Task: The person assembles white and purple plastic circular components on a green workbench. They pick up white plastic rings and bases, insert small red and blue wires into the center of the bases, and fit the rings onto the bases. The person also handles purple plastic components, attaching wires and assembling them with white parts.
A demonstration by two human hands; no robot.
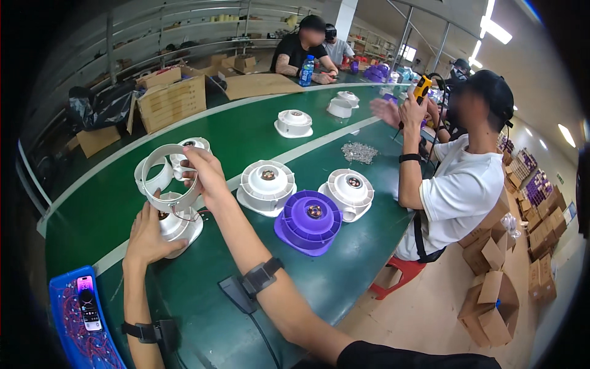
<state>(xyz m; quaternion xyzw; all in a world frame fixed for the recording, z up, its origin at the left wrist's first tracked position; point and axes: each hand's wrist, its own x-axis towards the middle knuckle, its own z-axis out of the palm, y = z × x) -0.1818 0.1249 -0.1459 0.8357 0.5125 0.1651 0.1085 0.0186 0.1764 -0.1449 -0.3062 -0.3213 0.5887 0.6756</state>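
Note:
My right hand (208,175) grips the upper right side of a thin white plastic ring (175,203), fingers closed over its rim. The ring is held tilted above a white round motor housing (189,227) with a square base. My left hand (147,237) curls round the left of that housing, its thumb along the near side and its fingertips up by the ring's lower edge. Thin dark and red wires show beside the ring. Through and behind the ring are more white parts, one a housing (200,145), partly hidden.
White housings (267,187) (349,192) and a purple one (309,222) stand right of my arm, near a screw pile (359,152). A blue tray (61,307) holds red wires and a phone (89,301). A green conveyor (246,126) runs behind; a co-worker (467,166) sits right.

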